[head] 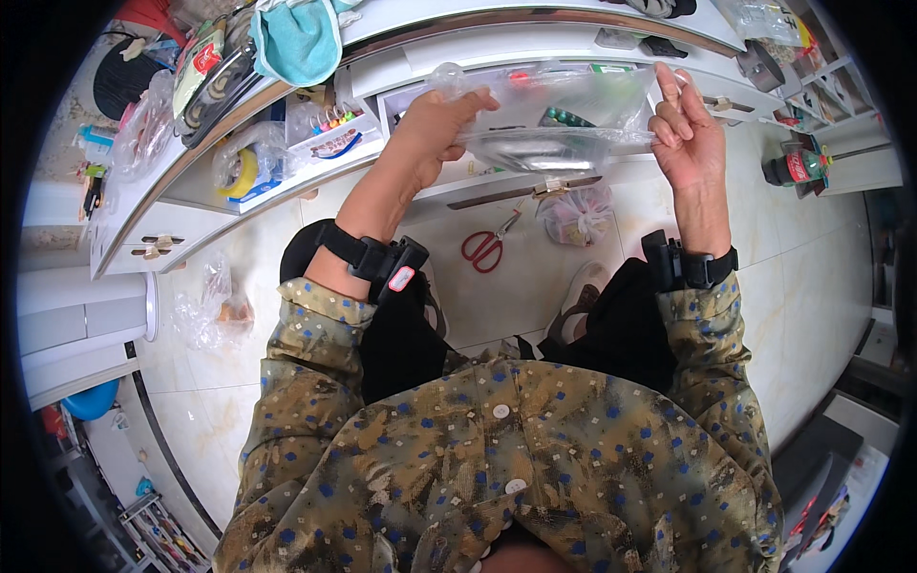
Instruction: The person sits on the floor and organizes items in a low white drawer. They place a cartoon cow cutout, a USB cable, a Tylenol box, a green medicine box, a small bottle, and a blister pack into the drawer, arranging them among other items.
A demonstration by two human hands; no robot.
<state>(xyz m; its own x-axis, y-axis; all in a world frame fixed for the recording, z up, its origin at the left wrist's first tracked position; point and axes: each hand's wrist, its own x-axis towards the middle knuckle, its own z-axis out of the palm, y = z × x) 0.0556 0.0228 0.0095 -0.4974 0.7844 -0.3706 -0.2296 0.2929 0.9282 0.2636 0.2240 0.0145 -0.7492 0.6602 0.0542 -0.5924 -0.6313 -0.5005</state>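
A clear plastic bag (544, 147) is stretched between my two hands in front of an open drawer. My left hand (433, 129) pinches its left end, with bunched plastic beside the fingers. Its right end is gripped by my right hand (684, 132), some of whose fingers point up. Through and above the film shows a strip of dark green round beads or pills (566, 117), lying in the drawer. The bag partly hides the drawer's contents. Below, on the floor between my feet, lie red-handled scissors (487, 247) next to a tied plastic bag (579, 215) with small things inside.
Another open drawer at left holds a roll of yellow tape (240, 172) and a white box (344, 143). A turquoise cloth (297, 39) hangs over the cabinet edge. At right is a cola bottle (797, 167). Crumpled clear plastic (208, 301) lies on the floor at left.
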